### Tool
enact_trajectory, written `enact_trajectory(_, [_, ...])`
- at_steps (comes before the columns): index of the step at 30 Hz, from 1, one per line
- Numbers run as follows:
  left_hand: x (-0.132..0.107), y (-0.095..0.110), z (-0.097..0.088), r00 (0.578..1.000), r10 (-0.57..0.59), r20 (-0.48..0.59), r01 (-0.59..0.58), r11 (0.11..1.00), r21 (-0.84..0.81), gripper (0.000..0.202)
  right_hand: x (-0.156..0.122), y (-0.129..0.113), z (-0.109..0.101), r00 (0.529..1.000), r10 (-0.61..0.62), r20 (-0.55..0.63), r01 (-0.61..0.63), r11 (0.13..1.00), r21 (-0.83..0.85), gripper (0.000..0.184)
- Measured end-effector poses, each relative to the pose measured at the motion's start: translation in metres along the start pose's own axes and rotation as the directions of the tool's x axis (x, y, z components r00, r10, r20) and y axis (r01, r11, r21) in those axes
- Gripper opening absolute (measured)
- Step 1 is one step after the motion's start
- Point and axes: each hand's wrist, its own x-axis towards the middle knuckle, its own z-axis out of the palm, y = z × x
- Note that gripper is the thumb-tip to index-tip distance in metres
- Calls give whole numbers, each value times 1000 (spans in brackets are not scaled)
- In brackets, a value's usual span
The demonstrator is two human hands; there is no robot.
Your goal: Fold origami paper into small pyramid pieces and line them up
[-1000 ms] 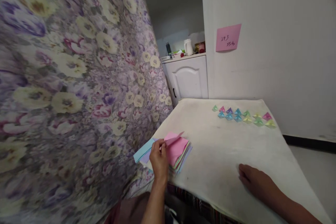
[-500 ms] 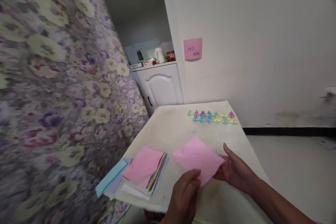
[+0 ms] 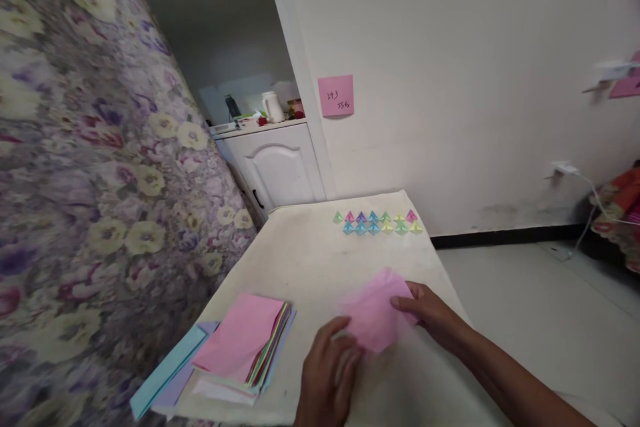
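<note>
A square sheet of pink paper (image 3: pixel 376 313) is held above the table, slightly tilted and blurred by motion. My right hand (image 3: pixel 431 313) pinches its right side, thumb on top and fingers behind. At the lower left edge of the sheet is my left hand (image 3: pixel 327 370), its fingers loosely curled and apart; the fingertips reach the edge, though I cannot tell whether they touch it. To the left lies a stack of coloured paper (image 3: pixel 243 340) with a pink sheet uppermost. Small folded paper pieces (image 3: pixel 373 223) in several colours stand in two rows at the far end.
Blue and lilac papers (image 3: pixel 167 367) lie beside the stack at the left table edge (image 3: pixel 235 267). A floral curtain (image 3: pixel 100 180) hangs on the left. Behind the table are a white cabinet (image 3: pixel 280 167) and a wall with a pink note (image 3: pixel 336 95). A cable (image 3: pixel 593 187) hangs at right.
The view has swung right. The pink sheet has turned in my hands, and my right thumb now lies over its edge. My left fingers have loosened from their pinch on the sheet.
</note>
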Motion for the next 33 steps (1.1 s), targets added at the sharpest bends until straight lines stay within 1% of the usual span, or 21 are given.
enact_trajectory(1, [3,-1,1,993,-104,-54,102,994,-30,18,-1,-2,1,999,-39,-5,39,999,-23,35])
enact_trajectory(2, [6,-4,2,970,-216,-108,209,975,-72,19,-1,-3,2,997,-73,-13,72,996,-50,35])
enact_trajectory(3, [9,-6,4,935,-328,-135,311,941,-130,20,-2,-4,3,995,-100,-20,98,992,-79,35])
enact_trajectory(5, [14,-11,7,847,-522,-103,485,837,-255,25,-1,-5,3,991,-131,-30,125,983,-134,34])
enact_trajectory(6, [15,-13,8,811,-581,-69,539,788,-298,28,-1,-5,3,990,-136,-30,130,980,-153,34])
enact_trajectory(7, [17,-14,9,795,-605,-46,560,762,-325,30,0,-4,2,990,-138,-26,131,977,-166,33])
enact_trajectory(8, [18,-15,10,797,-602,-45,558,763,-326,32,1,-3,2,990,-137,-19,132,975,-179,33])
enact_trajectory(9, [19,-14,11,817,-574,-59,533,789,-305,33,2,-2,1,991,-136,-12,132,972,-193,33])
enact_trajectory(11, [21,-12,14,878,-469,-89,444,871,-211,35,4,1,-1,992,-129,-5,124,966,-227,32])
enact_trajectory(13, [23,-8,18,930,-360,-73,351,929,-114,36,7,6,-1,993,-117,13,116,958,-263,30])
enact_trajectory(15, [25,-5,23,954,-298,-24,296,953,-65,35,10,11,0,993,-108,42,116,951,-288,29])
enact_trajectory(17, [28,-1,27,959,-282,25,283,958,-38,32,13,15,2,992,-110,68,126,941,-314,26])
enact_trajectory(19, [32,2,30,954,-291,70,294,956,-28,26,14,17,4,991,-110,71,128,923,-362,22])
enact_trajectory(22, [37,6,32,939,-319,127,325,945,-35,17,14,16,8,993,-108,43,116,878,-465,16])
enact_trajectory(24, [38,6,33,925,-349,147,361,931,-61,17,12,14,10,993,-111,28,109,843,-526,14])
enact_trajectory(27, [37,3,36,904,-398,155,421,892,-164,19,11,12,11,994,-111,6,93,798,-595,16])
enact_trajectory(29, [35,0,40,886,-434,165,464,847,-261,17,12,11,10,986,-156,-49,91,773,-628,10])
enact_trajectory(30, [34,-1,41,869,-462,178,495,812,-309,17,13,11,8,976,-194,-96,90,769,-633,6])
enact_trajectory(31, [33,-3,43,846,-497,195,533,768,-356,17,14,11,5,963,-225,-149,86,779,-621,13])
enact_trajectory(32, [32,-4,44,817,-533,218,573,715,-400,19,15,11,3,952,-233,-200,74,807,-586,26])
enact_trajectory(33, [31,-6,45,790,-563,242,606,660,-443,21,16,12,1,950,-207,-234,57,852,-521,39])
